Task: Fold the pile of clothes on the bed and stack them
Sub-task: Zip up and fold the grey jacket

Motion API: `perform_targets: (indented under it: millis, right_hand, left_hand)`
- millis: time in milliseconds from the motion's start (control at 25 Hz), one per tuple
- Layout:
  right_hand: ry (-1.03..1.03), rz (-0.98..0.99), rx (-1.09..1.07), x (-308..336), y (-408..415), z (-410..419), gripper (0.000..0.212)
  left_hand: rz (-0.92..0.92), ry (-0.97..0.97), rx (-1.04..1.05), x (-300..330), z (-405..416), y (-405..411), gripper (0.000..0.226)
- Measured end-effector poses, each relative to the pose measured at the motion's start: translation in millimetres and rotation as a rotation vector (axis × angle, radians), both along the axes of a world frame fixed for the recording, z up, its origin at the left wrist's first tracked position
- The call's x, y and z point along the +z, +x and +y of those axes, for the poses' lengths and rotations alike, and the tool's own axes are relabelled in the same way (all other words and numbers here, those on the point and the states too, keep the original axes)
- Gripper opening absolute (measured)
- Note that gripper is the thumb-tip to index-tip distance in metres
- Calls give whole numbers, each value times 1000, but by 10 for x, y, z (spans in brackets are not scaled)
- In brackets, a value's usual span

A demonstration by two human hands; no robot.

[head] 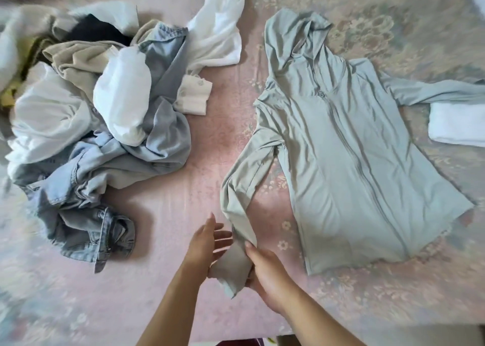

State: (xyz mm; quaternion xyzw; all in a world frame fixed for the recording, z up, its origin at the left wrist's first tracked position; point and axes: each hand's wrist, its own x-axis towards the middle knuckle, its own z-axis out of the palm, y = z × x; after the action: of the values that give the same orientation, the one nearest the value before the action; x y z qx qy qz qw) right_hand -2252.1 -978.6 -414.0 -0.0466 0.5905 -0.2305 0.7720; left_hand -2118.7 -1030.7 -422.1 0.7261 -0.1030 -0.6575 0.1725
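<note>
While the pile (86, 125) lies mostly unfolded, one white piece (456, 126) looks done; the right hand (267, 272) grips the hoodie (349, 162) sleeve, left hand (207, 243) fingers released.

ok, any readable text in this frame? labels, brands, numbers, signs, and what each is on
None readable.
Hooded zip jacket: no print, logo or tag showing.
Denim garment in the pile: no legible label or patch.
White cuff: two buttons, any markings too small and blurred to read.
Folded white item: plain.
Bedsheet: floral pattern only, no lettering.
</note>
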Motion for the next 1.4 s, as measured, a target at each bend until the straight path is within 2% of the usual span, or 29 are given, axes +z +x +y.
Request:
perform_targets:
  millis: [40,120,240,440,520,600,640,720,800,1080,1120,1240,1400]
  right_hand:
    - [87,-138,-123,93,14,38,35]
    - [159,-269,-258,329,20,78,35]
    - [92,-226,-322,724,78,24,25]
    - [34,-178,-401,1339,202,-120,21]
    - [-67,48,-313,1605,315,-72,13]
    - [-294,469,-137,1837,403,12,18]
    - [-433,551,-83,1941,446,44,19]
    - [-583,435,-30,2209,598,89,18]
    - [-624,324,-23,2434,804,113,23]
    - [-599,520,-244,2703,1269,201,11]
    - [-586,587,-283,2709,1322,208,14]
    - [-574,825,-318,2742,1506,245,24]
    - [-564,1071,7,2694,1805,224,16]
  left_hand:
    - [57,70,-76,64,125,1,48]
    - [133,51,-152,313,346,-5,45]
    - [150,-141,-124,800,519,59,26]
    - [42,-348,-92,1513,482,317,6]
    - [20,-409,-83,1817,427,397,4]
    - [-16,-478,-107,2075,342,492,8]
    - [-17,-508,-127,2177,287,545,11]
    - [48,-550,-195,2385,185,655,15]
    - [138,-550,-293,2590,132,752,17]
    - [295,-606,-598,2904,124,1193,20]
    - [242,-642,-636,2917,114,1259,17]
    - [-122,-823,-708,2923,104,1404,22]
    - [-300,-919,-566,2892,110,1484,24]
